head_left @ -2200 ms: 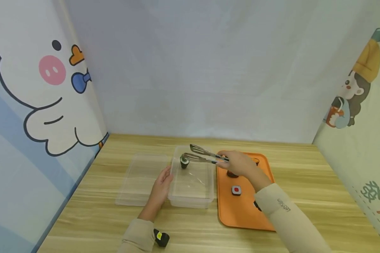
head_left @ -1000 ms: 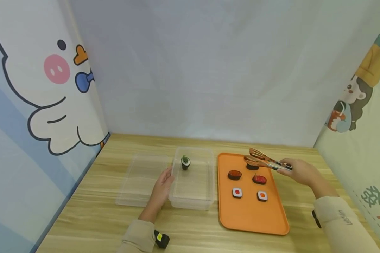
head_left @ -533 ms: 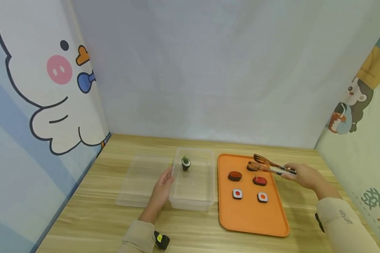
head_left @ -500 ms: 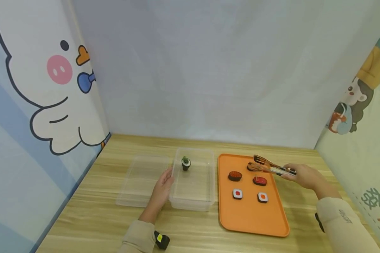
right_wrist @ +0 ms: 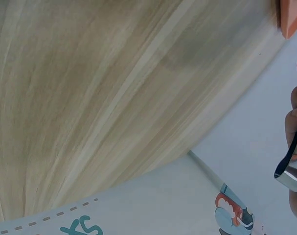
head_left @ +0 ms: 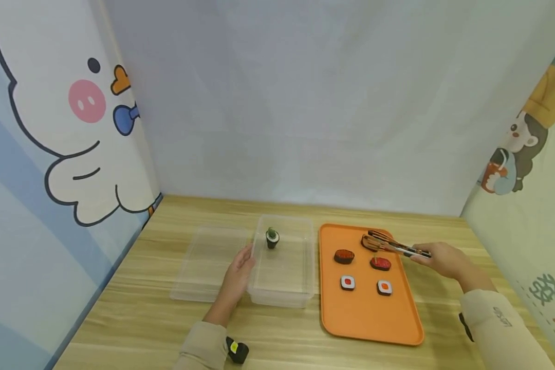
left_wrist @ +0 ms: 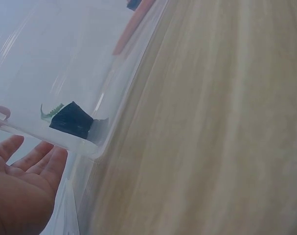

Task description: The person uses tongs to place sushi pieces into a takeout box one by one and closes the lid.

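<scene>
Slotted metal tongs (head_left: 406, 250), clamped in your right hand (head_left: 447, 258), reach over the far right of the orange tray (head_left: 370, 316) with 5 dark-sided sushi pieces (head_left: 344, 256); left of the tray, your left hand (head_left: 237, 273), fingers extended, touches the clear container (head_left: 282, 297) holding a green-topped cone (head_left: 272, 239).

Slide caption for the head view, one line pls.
Right hand holds tongs at a sushi piece on an orange tray; left hand touches a clear box containing one roll.

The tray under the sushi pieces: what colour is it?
The tray is plain orange, clearest in the head view.
</scene>
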The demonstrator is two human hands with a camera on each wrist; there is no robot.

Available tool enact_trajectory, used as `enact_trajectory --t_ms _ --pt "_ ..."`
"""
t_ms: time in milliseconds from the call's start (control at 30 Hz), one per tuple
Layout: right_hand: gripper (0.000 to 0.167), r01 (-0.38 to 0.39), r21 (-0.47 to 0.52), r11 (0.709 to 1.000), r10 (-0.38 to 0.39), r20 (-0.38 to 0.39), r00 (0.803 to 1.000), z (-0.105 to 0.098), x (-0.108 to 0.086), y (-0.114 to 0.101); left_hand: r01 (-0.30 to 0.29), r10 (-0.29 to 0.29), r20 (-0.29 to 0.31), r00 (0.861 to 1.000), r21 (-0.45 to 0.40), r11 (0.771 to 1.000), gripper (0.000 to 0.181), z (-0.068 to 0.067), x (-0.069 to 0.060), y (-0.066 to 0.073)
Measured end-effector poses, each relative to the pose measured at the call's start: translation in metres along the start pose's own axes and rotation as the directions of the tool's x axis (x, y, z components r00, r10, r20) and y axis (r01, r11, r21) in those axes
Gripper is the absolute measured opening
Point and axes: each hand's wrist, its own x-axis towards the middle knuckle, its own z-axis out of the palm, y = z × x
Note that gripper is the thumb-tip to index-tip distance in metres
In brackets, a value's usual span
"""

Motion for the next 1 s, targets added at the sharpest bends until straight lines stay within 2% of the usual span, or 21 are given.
enact_trajectory --t_ms 233,533,700,767,800,933,1000 --pt "0.045 0.019 0.012 1.000 -0.019 -0.015 1.000 -0.005 -0.003 -0.005 -0.005 0.005 0.013 1.000 -0.010 1.000 0.047 0.000 -0.001 0.002" --pt "0.052 0.034 0.004 0.999 -0.034 -0.040 0.999 -0.019 0.005 -0.020 -0.005 0.005 0.015 1.000 0.007 1.000 0.048 -0.002 -0.001 0.002" --pt "0.051 0.080 0.022 0.997 -0.079 -0.055 0.995 -0.026 0.012 -0.036 0.005 -0.005 0.013 1.000 0.015 1.000 0.048 -0.003 -0.001 0.002" --pt "0.050 0.098 0.024 0.995 -0.097 -0.057 0.994 -0.030 0.014 -0.045 0.006 -0.007 0.024 1.000 0.012 1.000 0.048 -0.003 -0.005 0.011" --pt "0.050 0.103 0.022 0.994 -0.102 -0.056 0.993 -0.031 0.016 -0.049 0.007 -0.007 0.028 1.000 0.007 1.000 0.048 -0.003 -0.005 0.011" --pt "0.051 0.109 0.010 0.994 -0.108 -0.049 0.993 -0.037 0.019 -0.066 0.003 -0.004 0.031 1.000 0.003 1.000 0.047 -0.003 -0.004 0.011" --pt "0.052 0.111 0.010 0.994 -0.110 -0.046 0.993 -0.039 0.022 -0.074 0.001 -0.001 0.019 1.000 -0.001 1.000 0.047 -0.003 0.000 0.001"
